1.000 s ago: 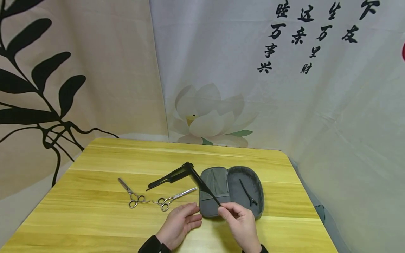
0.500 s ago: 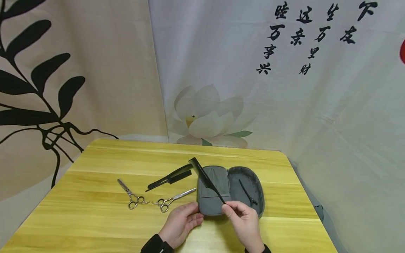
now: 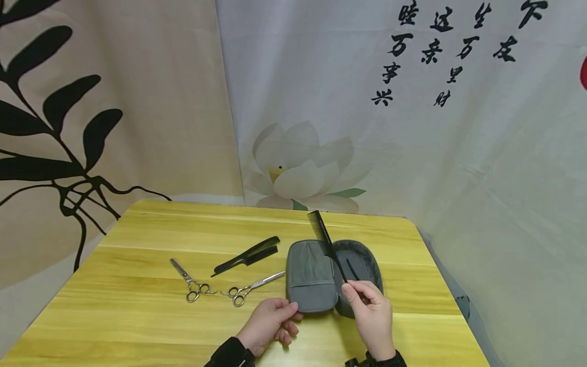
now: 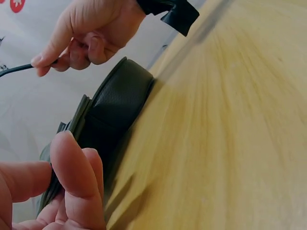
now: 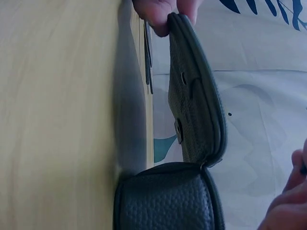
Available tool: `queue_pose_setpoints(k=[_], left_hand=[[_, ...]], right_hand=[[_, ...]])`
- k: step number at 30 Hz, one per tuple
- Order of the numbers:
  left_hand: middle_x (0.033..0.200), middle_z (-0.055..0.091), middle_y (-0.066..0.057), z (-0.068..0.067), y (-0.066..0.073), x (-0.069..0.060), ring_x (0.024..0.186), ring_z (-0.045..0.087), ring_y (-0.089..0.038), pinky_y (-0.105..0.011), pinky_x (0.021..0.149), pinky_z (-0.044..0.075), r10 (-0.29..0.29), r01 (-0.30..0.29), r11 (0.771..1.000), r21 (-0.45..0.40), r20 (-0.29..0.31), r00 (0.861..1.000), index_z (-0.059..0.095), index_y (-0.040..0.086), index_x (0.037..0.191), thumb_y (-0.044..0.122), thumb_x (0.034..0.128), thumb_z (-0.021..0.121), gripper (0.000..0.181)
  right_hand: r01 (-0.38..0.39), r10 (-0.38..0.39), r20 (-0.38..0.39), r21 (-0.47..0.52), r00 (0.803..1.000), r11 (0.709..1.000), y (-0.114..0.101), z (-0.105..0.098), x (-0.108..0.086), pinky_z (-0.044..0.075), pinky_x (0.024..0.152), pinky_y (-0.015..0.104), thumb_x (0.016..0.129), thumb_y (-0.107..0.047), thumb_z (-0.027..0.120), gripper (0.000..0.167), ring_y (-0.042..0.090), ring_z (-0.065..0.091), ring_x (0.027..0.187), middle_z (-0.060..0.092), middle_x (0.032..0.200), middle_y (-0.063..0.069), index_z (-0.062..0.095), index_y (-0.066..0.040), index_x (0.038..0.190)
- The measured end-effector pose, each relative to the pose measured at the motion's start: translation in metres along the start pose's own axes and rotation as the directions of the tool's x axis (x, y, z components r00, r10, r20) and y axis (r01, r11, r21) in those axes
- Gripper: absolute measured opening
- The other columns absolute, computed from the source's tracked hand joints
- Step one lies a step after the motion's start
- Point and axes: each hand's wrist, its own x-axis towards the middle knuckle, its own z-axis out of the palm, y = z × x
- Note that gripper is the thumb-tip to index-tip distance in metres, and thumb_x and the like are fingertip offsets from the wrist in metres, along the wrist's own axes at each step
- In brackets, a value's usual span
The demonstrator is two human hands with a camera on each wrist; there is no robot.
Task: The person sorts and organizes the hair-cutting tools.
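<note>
My right hand (image 3: pixel 372 313) pinches the thin tail of a black rat-tail comb (image 3: pixel 323 237) between thumb and fingers; its toothed end points up and away over the case. My left hand (image 3: pixel 270 323) pinches the near left corner of the unfolded grey zip case (image 3: pixel 313 298). In the right wrist view, that case's flap (image 5: pixel 194 96) is held up off the table at the left hand's fingers (image 5: pixel 158 17). Inside the deeper half of the case lies a dark hair clip (image 3: pixel 352 269), partly hidden behind the right hand.
Left of the case lie two black combs (image 3: pixel 247 256), close together. Nearer are silver scissors (image 3: pixel 252 288), and farther left a second pair of scissors (image 3: pixel 191 283). All rest on the wooden table (image 3: pixel 137 326); printed curtains (image 3: pixel 412 163) hang behind it.
The right hand has moved right with the comb, whose toothed end has swung from beside the other combs to above the case. The left hand has come onto the flap's corner.
</note>
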Motion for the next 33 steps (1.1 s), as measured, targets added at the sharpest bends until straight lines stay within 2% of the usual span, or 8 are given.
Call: queue_pose_setpoints(k=[7,13,19,26,33], left_hand=[[0.105,0.073,-0.012,0.001,-0.001,-0.002,0.065,0.067,-0.009,-0.024,0.05,0.057,0.005,-0.006,1.0,-0.017,-0.018,1.0,0.056,-0.002,0.114,0.022,0.1098,0.062,0.025],[0.104,0.071,-0.01,0.0,-0.001,-0.002,0.068,0.068,-0.01,-0.024,0.052,0.059,0.005,-0.006,1.0,-0.016,-0.02,1.0,0.057,0.0,0.11,0.023,0.1095,0.063,0.023],[0.103,0.071,-0.01,-0.001,0.0,-0.002,0.069,0.068,-0.01,-0.025,0.054,0.06,0.013,-0.013,1.0,-0.018,-0.011,1.0,0.059,-0.001,0.11,0.023,0.1097,0.063,0.025],[0.104,0.071,-0.011,-0.002,0.0,-0.002,0.069,0.069,-0.01,-0.025,0.056,0.061,0.015,-0.016,1.0,-0.021,-0.01,1.0,0.059,-0.001,0.11,0.023,0.1094,0.063,0.025],[0.104,0.071,-0.012,-0.003,-0.002,-0.001,0.07,0.07,-0.01,-0.026,0.057,0.062,0.019,-0.019,0.999,-0.033,-0.004,1.0,0.057,0.001,0.109,0.023,0.1094,0.063,0.023]], right_hand=[[-0.023,0.022,-0.032,-0.032,0.999,0.999,0.005,-0.005,0.002,0.053,0.062,0.014,0.09,0.001,0.083,0.016,0.0,0.068,0.078,0.078,0.094,0.014,0.085,-0.012,0.099],[-0.046,0.032,-0.127,-0.103,0.991,0.994,0.011,-0.009,0.006,0.052,0.063,0.012,0.092,-0.004,0.083,0.009,-0.002,0.066,0.075,0.079,0.093,0.012,0.085,-0.007,0.1],[-0.109,0.071,-0.223,-0.164,0.972,0.98,0.013,-0.014,0.011,0.051,0.061,0.01,0.094,-0.009,0.084,0.012,-0.005,0.065,0.069,0.079,0.094,0.018,0.084,-0.001,0.102],[-0.111,0.045,-0.24,-0.271,0.97,0.956,0.017,-0.019,0.015,0.05,0.063,0.008,0.093,-0.013,0.085,0.015,-0.011,0.061,0.07,0.08,0.094,0.019,0.084,0.0,0.101],[-0.147,0.059,-0.243,-0.365,0.968,0.919,0.008,-0.03,0.016,0.045,0.056,0.014,0.095,-0.019,0.084,0.013,-0.004,0.057,0.061,0.079,0.082,0.012,0.085,-0.006,0.096]])
